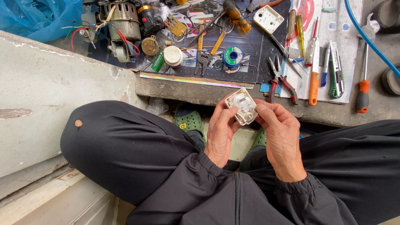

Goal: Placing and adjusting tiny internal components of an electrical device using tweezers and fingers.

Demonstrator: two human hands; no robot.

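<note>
Both hands up over my lap, working one part. Left hand (220,132) grips the small square white plastic mechanism housing (241,106) from its left side, fingers wrapped round the edge. Right hand (280,131) pinches the housing's right corner, thumb and forefinger closed on it. Housing is tilted, open face toward me: round white gear-like pieces and a small brass-coloured post visible inside. It sits just above the gap between my knees, near the front edge of the concrete slab (200,92).

Progress, my read: the housing looks opened. A flat white square plastic cover (268,18) lies well apart, up on the dark printed mat (258,54), possibly its lid, can't confirm. Internals look in place. Can't tell if I'm taking apart or reassembling.

Room: free air around the hands, but a dropped part would go down between my legs toward the green perforated clogs (190,121). Slab edge right ahead. Past it, clutter: red-handled pliers (280,81) nearest the housing, orange-handled screwdriver (313,85) beside them, green-handled cutter (333,81) further right, blue solder spool (232,56), white round cap (173,56), grey electric motor with loose wires (123,25) far left. Blue hose (366,39) crosses the top right. Little bare slab for setting things down; nearest bit is directly ahead of the hands.
</note>
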